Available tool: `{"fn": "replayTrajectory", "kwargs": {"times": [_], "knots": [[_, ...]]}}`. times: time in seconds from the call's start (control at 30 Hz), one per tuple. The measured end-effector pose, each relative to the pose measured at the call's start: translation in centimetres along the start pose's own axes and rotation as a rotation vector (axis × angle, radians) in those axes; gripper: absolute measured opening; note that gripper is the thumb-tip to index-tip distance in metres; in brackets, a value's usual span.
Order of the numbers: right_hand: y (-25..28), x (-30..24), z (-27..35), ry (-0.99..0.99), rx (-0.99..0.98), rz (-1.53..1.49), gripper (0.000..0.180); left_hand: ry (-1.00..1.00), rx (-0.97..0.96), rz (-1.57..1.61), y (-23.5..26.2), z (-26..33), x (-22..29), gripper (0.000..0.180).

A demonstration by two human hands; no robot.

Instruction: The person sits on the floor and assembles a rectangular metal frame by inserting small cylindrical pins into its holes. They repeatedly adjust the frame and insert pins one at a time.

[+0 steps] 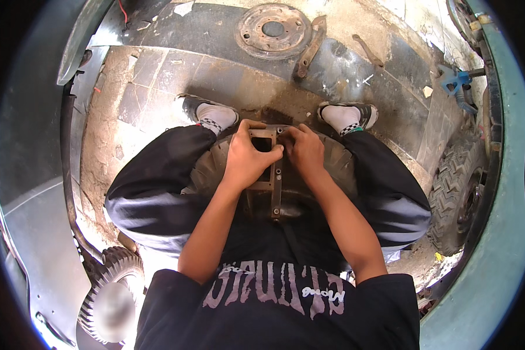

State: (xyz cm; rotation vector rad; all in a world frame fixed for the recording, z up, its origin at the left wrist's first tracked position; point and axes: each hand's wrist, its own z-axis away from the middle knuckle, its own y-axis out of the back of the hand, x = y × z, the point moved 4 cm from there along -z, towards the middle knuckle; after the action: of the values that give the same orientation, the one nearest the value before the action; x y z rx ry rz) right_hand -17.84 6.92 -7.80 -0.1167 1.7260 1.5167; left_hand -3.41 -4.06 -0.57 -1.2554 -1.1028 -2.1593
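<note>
One tiled floor [175, 67] spreads below, with two large greenish panels [516, 122] standing along its left and right edges. Three tyres show: one under the work [217, 160], between the person's two legs; one at the floor's right edge [448, 184]; one at its near left corner [125, 259]. Toward the floor's far edge lie one round metal disc [295, 34] and, to its right, two metal bars [310, 51]. One metal frame [276, 195] sits over the middle tyre, its far end near that tyre's far edge. Two hands meet there: the left hand [251, 153] is clamped on the frame's far left corner; the right hand [307, 150] curls its fingers at the far right corner, whether gripping I cannot tell. At least three small bolts [276, 211] line the frame's right side.
</note>
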Motion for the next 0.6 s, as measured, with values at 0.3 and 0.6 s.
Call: {"fn": "replayTrajectory", "kwargs": {"times": [0.3,0.6], "knots": [[-0.1,-0.4,0.8,-0.055,0.01,-0.027,0.018,-0.019,0.007,0.04,-0.1,0.2,0.2,0.063],[0.0,-0.3,1.3,-0.072,0.012,-0.024,0.014,0.007,-0.013,0.007,0.1,0.6,0.7,0.061]]}}
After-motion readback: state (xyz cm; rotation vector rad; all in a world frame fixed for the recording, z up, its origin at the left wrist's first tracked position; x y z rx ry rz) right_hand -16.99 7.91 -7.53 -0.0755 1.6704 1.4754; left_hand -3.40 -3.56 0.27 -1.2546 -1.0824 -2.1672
